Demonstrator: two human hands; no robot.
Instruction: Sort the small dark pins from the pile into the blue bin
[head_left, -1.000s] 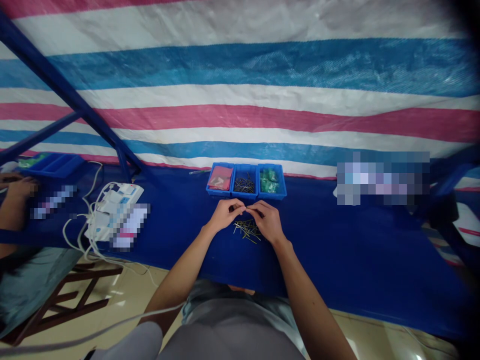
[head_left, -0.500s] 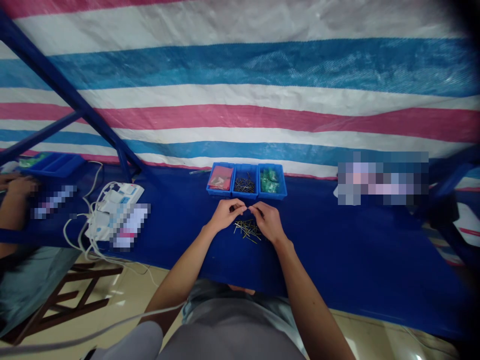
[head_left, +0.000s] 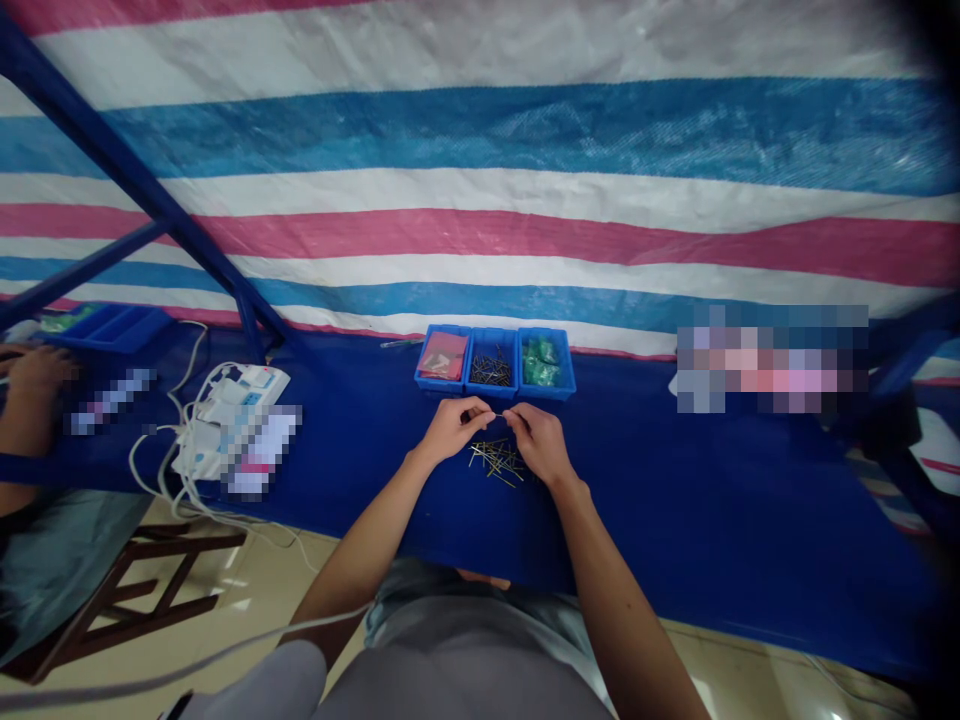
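Note:
My left hand [head_left: 448,430] and my right hand [head_left: 538,441] are held close together just above the blue table [head_left: 675,500], fingers pinched. A thin metal pin [head_left: 491,414] spans the small gap between their fingertips, and both hands grip it. Below and between the hands lies a loose pile of thin pins [head_left: 496,460] on the cloth. Beyond them stand three small blue bins: the left bin [head_left: 442,357] with something red, the middle bin [head_left: 490,370] with dark pins, the right bin [head_left: 545,363] with green parts.
A white power strip with coiled cables [head_left: 225,425] lies at the left. Another person's hand [head_left: 30,375] rests at the far left near a blue tray [head_left: 112,325]. A striped tarpaulin [head_left: 480,180] hangs behind. A wooden stool [head_left: 127,590] stands under the table's left.
My hands have drawn slightly apart, so the thin pin now shows between the fingertips. Nothing else on the table has moved.

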